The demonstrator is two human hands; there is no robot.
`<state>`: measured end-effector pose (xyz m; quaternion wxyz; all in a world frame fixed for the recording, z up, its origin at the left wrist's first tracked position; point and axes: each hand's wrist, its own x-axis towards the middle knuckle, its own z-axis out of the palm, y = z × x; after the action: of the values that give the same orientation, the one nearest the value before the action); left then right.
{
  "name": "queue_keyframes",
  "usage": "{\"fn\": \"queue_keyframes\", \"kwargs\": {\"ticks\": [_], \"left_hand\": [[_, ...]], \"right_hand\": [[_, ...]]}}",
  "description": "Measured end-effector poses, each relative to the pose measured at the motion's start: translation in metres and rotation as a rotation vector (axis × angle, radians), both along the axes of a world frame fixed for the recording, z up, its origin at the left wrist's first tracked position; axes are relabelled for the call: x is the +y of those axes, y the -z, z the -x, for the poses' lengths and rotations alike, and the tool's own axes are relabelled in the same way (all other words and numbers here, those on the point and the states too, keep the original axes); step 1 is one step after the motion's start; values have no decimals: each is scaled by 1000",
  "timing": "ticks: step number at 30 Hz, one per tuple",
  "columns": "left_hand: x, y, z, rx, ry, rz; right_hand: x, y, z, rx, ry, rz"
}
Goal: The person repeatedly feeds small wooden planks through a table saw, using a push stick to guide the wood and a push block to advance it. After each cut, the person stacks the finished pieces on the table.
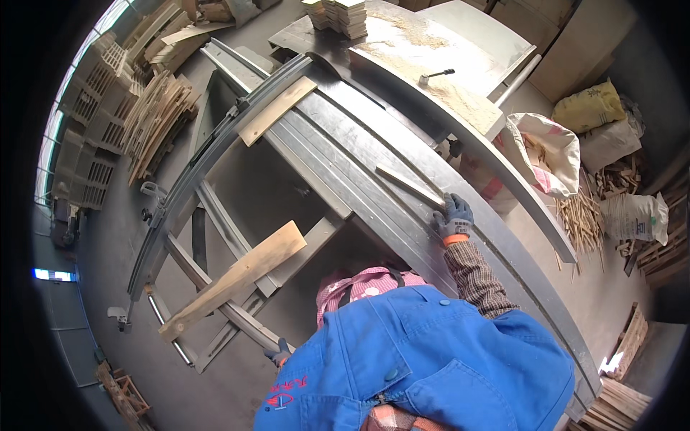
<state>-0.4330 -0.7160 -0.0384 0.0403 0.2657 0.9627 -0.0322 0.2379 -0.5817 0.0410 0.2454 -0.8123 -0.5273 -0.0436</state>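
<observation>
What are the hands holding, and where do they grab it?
The right hand presses the near end of a thin wood strip. The left hand is mostly hidden; its hold cannot be told.

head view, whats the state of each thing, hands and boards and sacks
right hand: gloved, fingers on the end of the thin wood strip
thin wood strip: flat on the metal saw table
left hand: gloved, mostly hidden, grip unclear
long board: lying tilted across the frame rails
short board: lying across the rails
white sack: open, wood scraps inside
yellow sack: closed, full
</observation>
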Motion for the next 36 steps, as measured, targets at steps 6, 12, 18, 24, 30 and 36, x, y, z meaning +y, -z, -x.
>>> {"fn": "queue_keyframes", "kwargs": {"ticks": [6, 12, 18, 24, 30, 36], "left_hand": [[-28, -62, -28, 84, 109, -229], [163, -112, -36, 69, 646, -749], [409, -120, -134, -102, 999, -740], [556, -107, -231, -186, 1056, -468], [597, -70, -266, -215, 1006, -355], [601, -47, -267, -203, 1098, -480]], "right_hand": [[-81, 22, -39, 74, 23, 99], [-77, 18, -43, 74, 1, 125], [-98, 18, -61, 204, -16, 207], [-110, 17, -50, 412, 222, 82], [-101, 8, -33, 476, 188, 58], [-89, 4, -25, 529, 256, 110]]}}
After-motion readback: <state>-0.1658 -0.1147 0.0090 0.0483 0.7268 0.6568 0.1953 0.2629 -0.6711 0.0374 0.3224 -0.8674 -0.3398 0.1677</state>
